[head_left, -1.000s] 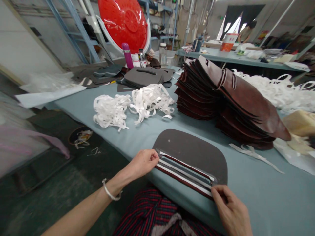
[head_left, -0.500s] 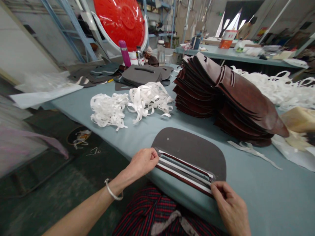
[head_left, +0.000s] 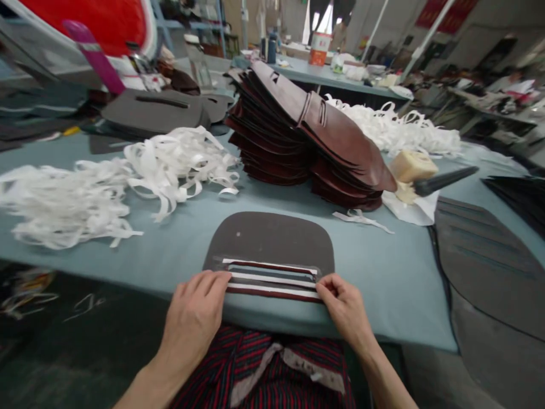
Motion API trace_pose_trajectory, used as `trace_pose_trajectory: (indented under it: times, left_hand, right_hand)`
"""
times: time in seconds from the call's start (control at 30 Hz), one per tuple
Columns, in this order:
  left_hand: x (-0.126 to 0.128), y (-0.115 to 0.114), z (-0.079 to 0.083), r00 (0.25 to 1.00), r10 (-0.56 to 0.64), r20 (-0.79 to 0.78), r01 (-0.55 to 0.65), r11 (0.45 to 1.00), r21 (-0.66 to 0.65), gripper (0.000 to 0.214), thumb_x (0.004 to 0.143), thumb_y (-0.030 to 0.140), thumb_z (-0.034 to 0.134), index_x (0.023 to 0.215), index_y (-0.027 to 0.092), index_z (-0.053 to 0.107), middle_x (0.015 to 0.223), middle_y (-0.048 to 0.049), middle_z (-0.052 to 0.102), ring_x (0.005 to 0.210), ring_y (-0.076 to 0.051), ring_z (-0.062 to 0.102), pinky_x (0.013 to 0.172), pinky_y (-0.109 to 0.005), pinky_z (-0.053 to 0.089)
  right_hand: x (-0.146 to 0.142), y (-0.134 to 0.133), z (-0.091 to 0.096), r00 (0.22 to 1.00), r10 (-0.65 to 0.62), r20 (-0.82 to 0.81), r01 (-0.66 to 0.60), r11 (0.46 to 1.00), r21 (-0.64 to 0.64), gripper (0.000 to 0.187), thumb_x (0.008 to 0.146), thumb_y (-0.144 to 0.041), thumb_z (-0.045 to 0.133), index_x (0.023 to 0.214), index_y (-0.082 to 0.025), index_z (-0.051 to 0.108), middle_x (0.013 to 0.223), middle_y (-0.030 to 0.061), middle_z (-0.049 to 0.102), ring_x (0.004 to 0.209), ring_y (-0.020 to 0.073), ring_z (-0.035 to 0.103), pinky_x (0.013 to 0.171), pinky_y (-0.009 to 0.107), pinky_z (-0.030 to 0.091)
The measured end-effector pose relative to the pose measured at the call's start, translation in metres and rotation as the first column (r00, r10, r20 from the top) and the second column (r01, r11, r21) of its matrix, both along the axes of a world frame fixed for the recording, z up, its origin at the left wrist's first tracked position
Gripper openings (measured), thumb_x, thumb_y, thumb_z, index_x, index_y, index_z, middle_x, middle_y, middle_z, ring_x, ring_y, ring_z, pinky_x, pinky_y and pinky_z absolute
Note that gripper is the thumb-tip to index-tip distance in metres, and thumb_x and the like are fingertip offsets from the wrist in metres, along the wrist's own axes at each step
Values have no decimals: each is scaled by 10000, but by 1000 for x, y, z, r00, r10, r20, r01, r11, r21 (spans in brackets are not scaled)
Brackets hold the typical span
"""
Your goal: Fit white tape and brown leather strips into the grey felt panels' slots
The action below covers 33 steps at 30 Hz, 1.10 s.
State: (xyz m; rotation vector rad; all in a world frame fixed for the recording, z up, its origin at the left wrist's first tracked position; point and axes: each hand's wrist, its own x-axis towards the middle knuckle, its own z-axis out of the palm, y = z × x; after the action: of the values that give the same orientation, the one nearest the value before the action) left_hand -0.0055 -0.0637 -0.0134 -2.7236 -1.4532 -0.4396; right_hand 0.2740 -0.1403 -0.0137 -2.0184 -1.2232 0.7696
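A dark grey rounded panel [head_left: 272,236] lies at the table's near edge, with a long slotted opening in its lower part. White tape lines [head_left: 272,278] run along the opening, and a brown leather strip [head_left: 272,292] with white tape borders its front. My left hand [head_left: 198,309] is closed at the strip's left end, fingers together and thumb hidden. At the right end, my right hand [head_left: 344,307] pinches the strip between thumb and forefinger. Between the two hands the strip lies straight and roughly level.
Beyond the panel stands a tall stack of brown leather pieces [head_left: 298,142]. Loose white tape [head_left: 72,201] is heaped at left, more [head_left: 395,128] behind the stack. At right are a yellowish block [head_left: 413,166], a black-handled tool [head_left: 447,180] and dark grey panels [head_left: 489,255].
My view has swung to the right, so the table's right side now shows. The left hand has turned with its back upward; the right hand still pinches the strip's end.
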Motion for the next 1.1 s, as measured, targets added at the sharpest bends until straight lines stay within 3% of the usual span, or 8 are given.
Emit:
trace_pose_trajectory:
  times: [0.17, 0.43, 0.63, 0.73, 0.8, 0.93, 1.0, 1.1]
  left_hand:
    - [-2, -15, -7, 993, -45, -113, 48, 999, 20, 510, 880, 371, 522, 1377, 308, 426, 1291, -120, 536, 1166, -344, 465, 830, -458, 380]
    - [9, -23, -12, 991, 27, -134, -24, 999, 21, 478, 902, 342, 475, 1378, 335, 428, 1339, -144, 482, 1205, -365, 428, 837, -496, 378]
    - [8, -24, -14, 990, 54, -127, -53, 998, 18, 481, 912, 329, 472, 1388, 348, 405, 1352, -135, 477, 1217, -351, 425, 885, -522, 354]
    - [2, -13, -16, 993, 46, -105, -43, 998, 35, 472, 907, 335, 488, 1371, 384, 418, 1331, -111, 507, 1227, -347, 424, 920, -539, 331]
    - [-4, -1, -16, 995, 14, -99, -11, 999, 32, 460, 900, 333, 504, 1351, 402, 439, 1332, -87, 519, 1244, -340, 415, 947, -539, 316]
    - [-17, 21, -11, 994, -44, -103, 46, 999, 19, 439, 888, 350, 528, 1322, 400, 474, 1373, -60, 498, 1254, -322, 413, 985, -524, 306]
    - [-20, 25, -8, 995, -34, -93, 35, 999, 8, 438, 894, 373, 515, 1329, 393, 465, 1392, -55, 481, 1259, -308, 412, 992, -504, 317]
    - [-20, 23, -6, 998, -4, -67, 4, 1000, -5, 443, 909, 399, 482, 1349, 359, 448, 1404, -58, 467, 1274, -290, 396, 998, -475, 333]
  right_hand:
    - [-7, 0, 0, 991, -51, 126, 51, 999, -3, 166, 798, -299, 508, 672, -208, 567, 560, -46, 508, 539, 108, 458, 537, 219, 312]
    - [-9, 5, -1, 975, -75, 209, 79, 997, -11, 134, 773, -255, 528, 647, -215, 550, 523, -60, 508, 509, 101, 474, 528, 217, 295]
    - [-15, 7, 0, 906, -54, 419, 98, 992, -85, 102, 777, -239, 558, 679, -214, 544, 526, -59, 508, 512, 107, 477, 529, 226, 279]
    - [-24, 9, 3, 821, 43, 570, -3, 997, -71, 70, 820, -188, 508, 790, -205, 569, 688, -14, 570, 571, 121, 498, 525, 231, 292]
    - [-35, 14, 5, 760, 135, 636, -165, 986, -13, 160, 844, -138, 456, 894, -201, 595, 845, 31, 582, 671, 139, 530, 553, 229, 336]
    - [-59, 29, 5, 704, 333, 627, -505, 856, 113, 313, 889, -115, 402, 1117, -217, 590, 919, 55, 548, 777, 156, 537, 662, 241, 427]
    - [-66, 35, 1, 708, 377, 598, -566, 808, 161, 332, 904, -113, 382, 1160, -201, 575, 908, 60, 542, 775, 157, 535, 687, 250, 449]
    - [-64, 37, -5, 754, 356, 552, -550, 802, 233, 299, 915, -115, 376, 1130, -165, 577, 905, 69, 548, 798, 164, 541, 722, 266, 466]
